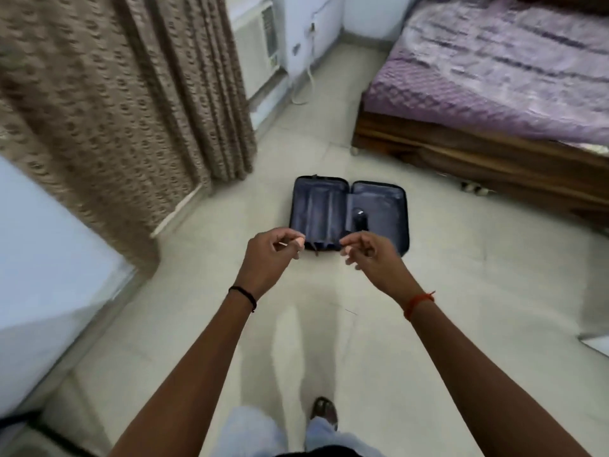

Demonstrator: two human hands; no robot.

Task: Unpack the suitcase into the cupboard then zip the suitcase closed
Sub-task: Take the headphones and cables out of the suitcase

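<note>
A dark blue suitcase (pixel 349 212) lies flat and wide open on the pale tiled floor ahead of me. Both halves show bare lining. One small dark object (pixel 359 219) rests in its right half. My left hand (pixel 273 255) hovers in the air in front of the suitcase's near left corner, fingers loosely curled, holding nothing. My right hand (pixel 369 255) hovers over the near edge of the right half, fingers also loosely curled and empty. Neither hand touches the suitcase. The view is blurred by motion.
A brown patterned curtain (pixel 115 103) hangs at the left, with a white panel (pixel 43 275) below it. A bed with a purple cover (pixel 501 70) and wooden frame stands at the right. An air-conditioning unit (pixel 260 51) sits at the back wall. My foot (pixel 324 412) is on the floor.
</note>
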